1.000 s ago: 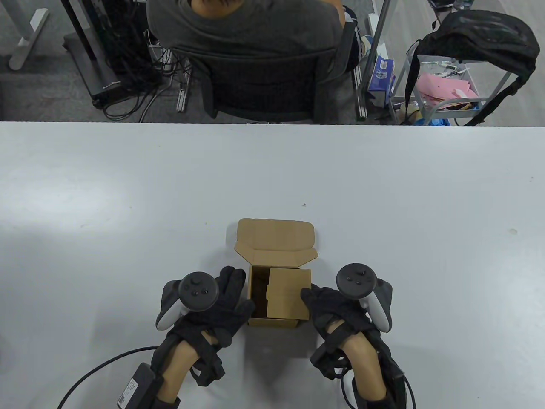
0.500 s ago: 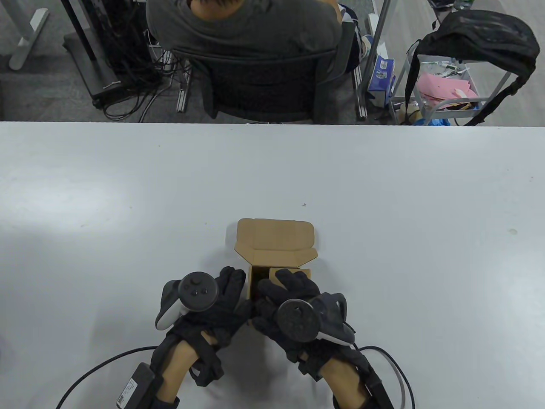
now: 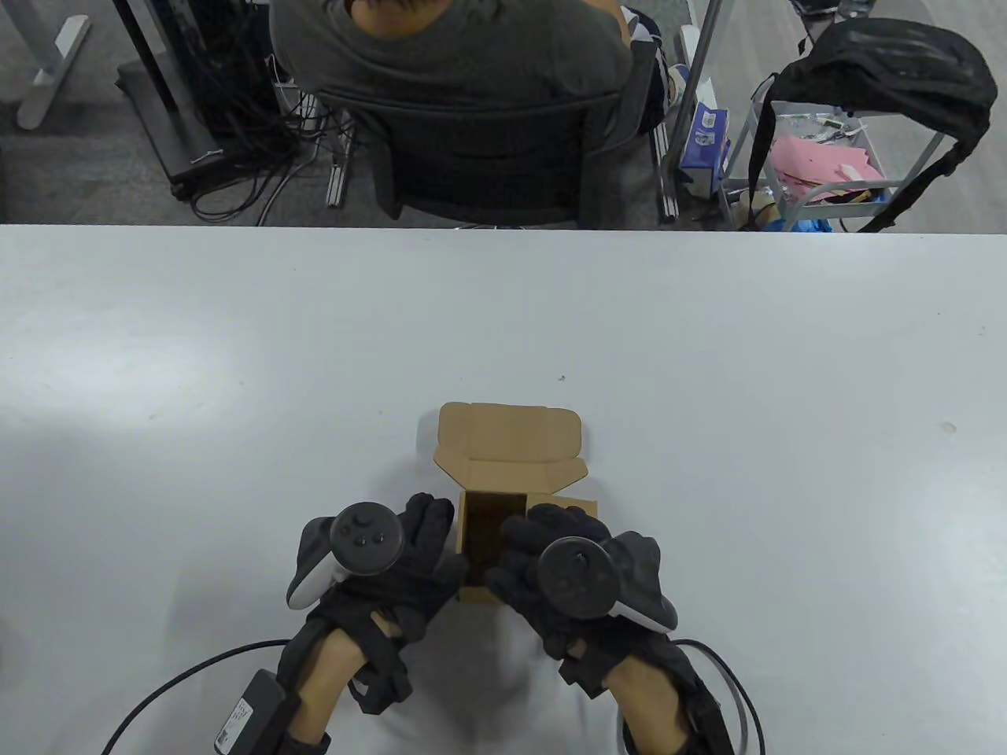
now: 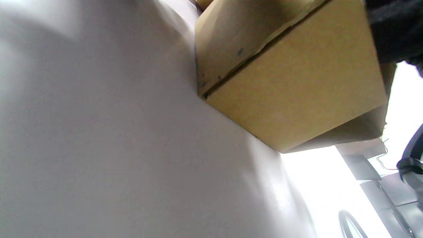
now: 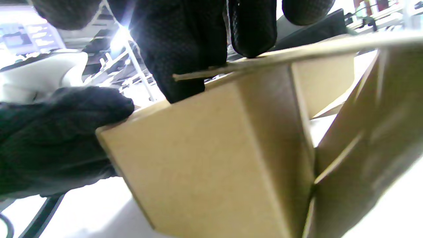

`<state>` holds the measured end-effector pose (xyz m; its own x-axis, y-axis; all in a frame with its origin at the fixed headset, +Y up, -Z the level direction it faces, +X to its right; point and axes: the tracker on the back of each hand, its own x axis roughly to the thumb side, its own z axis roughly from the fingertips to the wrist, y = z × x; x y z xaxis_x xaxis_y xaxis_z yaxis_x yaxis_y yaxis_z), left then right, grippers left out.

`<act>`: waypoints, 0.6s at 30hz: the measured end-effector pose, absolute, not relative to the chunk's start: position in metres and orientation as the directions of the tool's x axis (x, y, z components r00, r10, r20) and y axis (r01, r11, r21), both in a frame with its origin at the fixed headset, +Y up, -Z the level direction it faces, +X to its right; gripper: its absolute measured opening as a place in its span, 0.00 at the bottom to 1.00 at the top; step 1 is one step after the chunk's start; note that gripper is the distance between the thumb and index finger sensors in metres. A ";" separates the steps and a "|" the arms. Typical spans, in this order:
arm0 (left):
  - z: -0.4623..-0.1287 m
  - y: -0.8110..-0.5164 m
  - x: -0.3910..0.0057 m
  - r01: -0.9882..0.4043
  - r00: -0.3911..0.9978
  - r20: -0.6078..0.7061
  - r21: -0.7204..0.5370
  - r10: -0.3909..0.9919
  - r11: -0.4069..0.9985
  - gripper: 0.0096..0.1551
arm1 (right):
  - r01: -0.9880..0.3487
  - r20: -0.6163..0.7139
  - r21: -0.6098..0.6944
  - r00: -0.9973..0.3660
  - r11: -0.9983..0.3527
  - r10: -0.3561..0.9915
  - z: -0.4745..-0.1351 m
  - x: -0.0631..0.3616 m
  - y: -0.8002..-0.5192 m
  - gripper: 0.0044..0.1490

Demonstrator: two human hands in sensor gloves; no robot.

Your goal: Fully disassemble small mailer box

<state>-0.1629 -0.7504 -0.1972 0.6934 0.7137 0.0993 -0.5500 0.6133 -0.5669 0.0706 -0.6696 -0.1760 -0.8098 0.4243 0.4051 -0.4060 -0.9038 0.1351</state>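
Note:
A small brown cardboard mailer box (image 3: 510, 440) stands on the white table near the front edge, with its lid folded open to the far side. My left hand (image 3: 444, 543) holds the box's left wall, thumb on the near corner; the thumb also shows in the right wrist view (image 5: 59, 132). My right hand (image 3: 535, 535) reaches over the box's right part. In the right wrist view its fingers (image 5: 178, 49) pinch a thin inner side flap (image 5: 297, 54) above the box body (image 5: 211, 158). The left wrist view shows the box's outer walls (image 4: 290, 92) close up.
The white table (image 3: 236, 354) stretches wide on all sides of the box. A person sits in an office chair (image 3: 488, 157) beyond the far edge. A cart with a black bag (image 3: 881, 71) stands at the back right. Cables trail from both wrists at the front edge.
My right hand moved from the box's right side to over the box and took hold of the inner flap. The flap swung toward the right, so the dark interior now shows. My left hand stayed put.

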 end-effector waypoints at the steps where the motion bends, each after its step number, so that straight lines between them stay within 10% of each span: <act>1: -0.197 -0.750 -0.163 -0.551 0.693 0.099 -0.567 0.714 0.613 0.56 | -0.403 0.390 0.131 -0.819 -0.906 0.421 -0.176 0.074 -0.670 0.40; 18: -0.197 -0.751 -0.161 -0.557 0.688 0.090 -0.569 0.720 0.604 0.56 | -0.507 -0.021 0.085 -0.862 -0.858 0.507 -0.202 0.160 -0.686 0.42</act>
